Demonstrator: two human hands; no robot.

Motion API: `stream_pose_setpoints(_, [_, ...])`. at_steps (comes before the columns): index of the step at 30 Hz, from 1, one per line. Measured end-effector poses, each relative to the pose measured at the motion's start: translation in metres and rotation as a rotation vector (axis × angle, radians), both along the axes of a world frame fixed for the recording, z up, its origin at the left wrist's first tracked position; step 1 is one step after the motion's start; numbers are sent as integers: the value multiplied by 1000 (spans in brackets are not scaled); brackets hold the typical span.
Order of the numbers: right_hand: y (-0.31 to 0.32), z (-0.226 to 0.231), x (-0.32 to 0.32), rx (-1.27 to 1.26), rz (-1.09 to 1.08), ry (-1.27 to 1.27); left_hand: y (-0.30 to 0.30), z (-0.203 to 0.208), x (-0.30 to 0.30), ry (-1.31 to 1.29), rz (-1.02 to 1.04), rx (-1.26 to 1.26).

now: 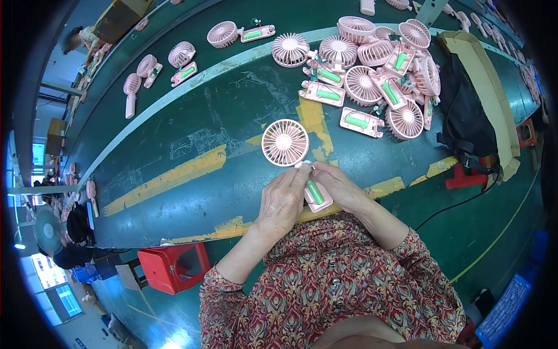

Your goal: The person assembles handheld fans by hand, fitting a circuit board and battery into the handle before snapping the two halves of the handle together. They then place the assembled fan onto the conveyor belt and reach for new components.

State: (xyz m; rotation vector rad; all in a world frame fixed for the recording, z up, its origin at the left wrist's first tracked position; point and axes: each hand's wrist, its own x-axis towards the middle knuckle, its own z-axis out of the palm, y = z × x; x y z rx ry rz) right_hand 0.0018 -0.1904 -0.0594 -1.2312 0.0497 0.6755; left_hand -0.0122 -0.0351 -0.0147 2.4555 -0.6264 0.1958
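A pink handheld fan [285, 142] with a round grille lies before me, its head pointing away from my body. Its opened handle shows a green battery cell [314, 192] near the table's front edge. My left hand [283, 198] is closed round the left side of the handle. From the right, my right hand [340, 185] pinches at the neck between fan head and handle. The fingertips of both hands meet there and cover whatever small part lies beneath them.
Several open pink fans [360, 84] are heaped at the back right, beside a black bag [469, 116] and a cardboard tray [507, 110]. More fans [181, 54] lie beyond the pale rail. A red stool [173, 267] stands at lower left.
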Motion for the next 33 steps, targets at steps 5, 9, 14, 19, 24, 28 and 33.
stream_pose_setpoints(5, [-1,3,1,-107,52,-60,3,2,2,72,41,-51])
stream_pose_setpoints(9, [0,12,5,-53,63,-45,5,0,3,123,47,-29])
stream_pose_setpoints(14, [4,4,8,-73,31,25,9,-3,1,93,42,-77])
stream_pose_setpoints(19, [10,4,6,33,-65,161,25,-16,-16,56,69,-153])
stream_pose_setpoints(24, [14,8,6,55,-174,164,20,-21,-19,13,81,-197])
stream_pose_setpoints(28, [15,11,6,-6,-183,133,16,-17,-15,-12,95,-236])
stream_pose_setpoints(33, [9,6,12,-62,-96,93,9,-16,-8,51,122,-261])
